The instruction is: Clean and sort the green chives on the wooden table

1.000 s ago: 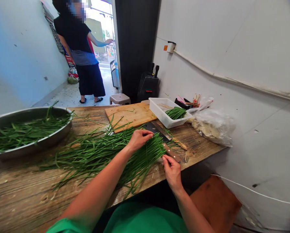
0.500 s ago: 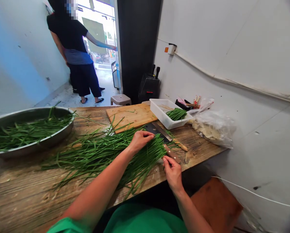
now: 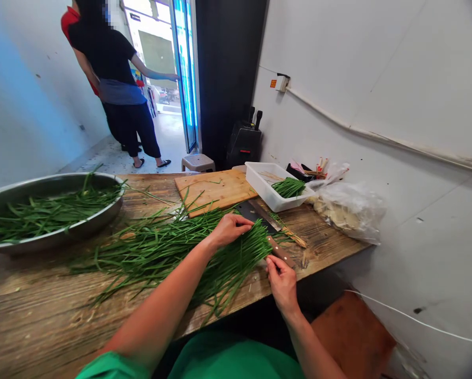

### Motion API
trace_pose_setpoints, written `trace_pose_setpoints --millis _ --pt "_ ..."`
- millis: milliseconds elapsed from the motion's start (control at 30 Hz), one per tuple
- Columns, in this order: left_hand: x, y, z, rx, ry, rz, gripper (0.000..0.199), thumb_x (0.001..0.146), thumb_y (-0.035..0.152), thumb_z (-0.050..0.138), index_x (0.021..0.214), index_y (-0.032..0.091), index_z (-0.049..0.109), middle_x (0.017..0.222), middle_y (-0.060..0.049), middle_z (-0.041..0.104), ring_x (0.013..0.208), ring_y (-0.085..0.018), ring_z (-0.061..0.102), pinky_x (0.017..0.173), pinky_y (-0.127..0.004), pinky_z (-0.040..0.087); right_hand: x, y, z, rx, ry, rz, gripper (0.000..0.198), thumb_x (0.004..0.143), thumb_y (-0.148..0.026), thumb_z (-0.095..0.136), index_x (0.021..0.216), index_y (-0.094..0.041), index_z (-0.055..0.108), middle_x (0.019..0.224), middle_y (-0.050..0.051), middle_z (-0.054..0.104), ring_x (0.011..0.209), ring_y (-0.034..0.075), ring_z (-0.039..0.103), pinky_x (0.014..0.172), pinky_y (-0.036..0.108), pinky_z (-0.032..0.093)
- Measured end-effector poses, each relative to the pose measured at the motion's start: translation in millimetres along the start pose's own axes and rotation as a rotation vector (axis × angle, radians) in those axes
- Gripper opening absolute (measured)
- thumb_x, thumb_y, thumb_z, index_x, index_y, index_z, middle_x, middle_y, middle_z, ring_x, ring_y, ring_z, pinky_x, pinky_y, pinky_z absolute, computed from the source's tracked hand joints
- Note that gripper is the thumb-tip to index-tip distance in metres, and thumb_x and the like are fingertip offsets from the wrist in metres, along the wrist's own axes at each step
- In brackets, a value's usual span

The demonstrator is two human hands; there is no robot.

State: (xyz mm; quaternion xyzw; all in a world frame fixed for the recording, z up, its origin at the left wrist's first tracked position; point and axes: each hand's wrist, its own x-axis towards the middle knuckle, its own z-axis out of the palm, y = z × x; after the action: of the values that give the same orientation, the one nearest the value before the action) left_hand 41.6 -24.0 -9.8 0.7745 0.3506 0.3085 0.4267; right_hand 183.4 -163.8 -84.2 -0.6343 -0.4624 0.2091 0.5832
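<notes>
A loose pile of long green garlic chives (image 3: pixel 168 245) lies across the wooden table, cut ends toward the right. My left hand (image 3: pixel 230 230) rests over the stalks near those ends, thumb and fingers pinched together on chives at the far edge. At the near edge of the bunch is my right hand (image 3: pixel 282 281), its thumb and forefinger closed by the stalk ends; what is between them, if anything, is too small to make out. Just beyond it lies a cleaver (image 3: pixel 280 251), its brown handle showing and its dark blade partly covered by chives.
A large metal basin (image 3: pixel 113 208) of greens stands left. Behind the pile are a cutting board (image 3: pixel 216 192) and a white tray (image 3: pixel 277 201) holding a chive bundle. Skewers (image 3: pixel 295 237) and a plastic bag (image 3: pixel 350 210) lie right. A person (image 3: pixel 109 68) stands by the glass door (image 3: pixel 186 79).
Both hands stay almost in place at the chives. In the background the glass door has swung, and someone in red now shows behind the standing person.
</notes>
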Motion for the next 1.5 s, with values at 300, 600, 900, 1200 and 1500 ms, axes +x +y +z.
trace_pose_setpoints --millis 300,600,900,1200,1500 --pt "-2 -17 -49 0.620 0.324 -0.052 0.026 0.077 0.030 0.050 0.089 0.019 0.070 0.095 -0.009 0.066 0.093 -0.023 0.055 0.086 -0.036 0.035 -3 -1 -2 -0.012 0.022 -0.009 0.035 0.076 -0.043 0.052 0.086 -0.014 0.070 0.058 0.004 0.062 0.054 0.014 0.055 0.052 0.025 0.045" --pt "-4 -33 -47 0.916 0.160 -0.056 0.016 0.075 0.029 0.055 0.075 0.022 0.069 0.082 -0.008 0.064 0.089 -0.024 0.052 0.078 -0.037 0.028 -4 0 -2 0.002 0.026 -0.004 0.036 0.075 -0.043 0.054 0.087 -0.014 0.070 0.059 0.004 0.063 0.055 0.014 0.055 0.052 0.024 0.045" --pt "2 -41 -10 0.936 0.199 -0.113 0.017 0.075 0.027 0.053 0.075 0.018 0.067 0.083 -0.010 0.062 0.091 -0.027 0.050 0.079 -0.039 0.026 -4 3 -2 0.006 0.023 0.001 0.037 0.074 -0.045 0.054 0.087 -0.014 0.070 0.060 0.004 0.063 0.057 0.015 0.056 0.052 0.024 0.044" --pt "4 -37 -6 0.972 0.259 -0.260 0.023 0.079 0.024 0.045 0.074 0.016 0.066 0.081 -0.012 0.062 0.088 -0.026 0.051 0.075 -0.039 0.025 -3 2 -1 0.023 0.014 -0.004 0.038 0.074 -0.045 0.054 0.087 -0.013 0.070 0.057 0.003 0.061 0.054 0.014 0.054 0.050 0.024 0.043" --pt "5 -29 -10 0.699 0.416 -0.190 0.020 0.077 0.029 0.050 0.080 0.022 0.069 0.091 -0.007 0.066 0.094 -0.026 0.052 0.081 -0.040 0.026 -2 1 -2 0.030 0.005 0.005 0.038 0.074 -0.045 0.054 0.085 -0.013 0.070 0.055 0.002 0.059 0.050 0.012 0.051 0.048 0.023 0.042"
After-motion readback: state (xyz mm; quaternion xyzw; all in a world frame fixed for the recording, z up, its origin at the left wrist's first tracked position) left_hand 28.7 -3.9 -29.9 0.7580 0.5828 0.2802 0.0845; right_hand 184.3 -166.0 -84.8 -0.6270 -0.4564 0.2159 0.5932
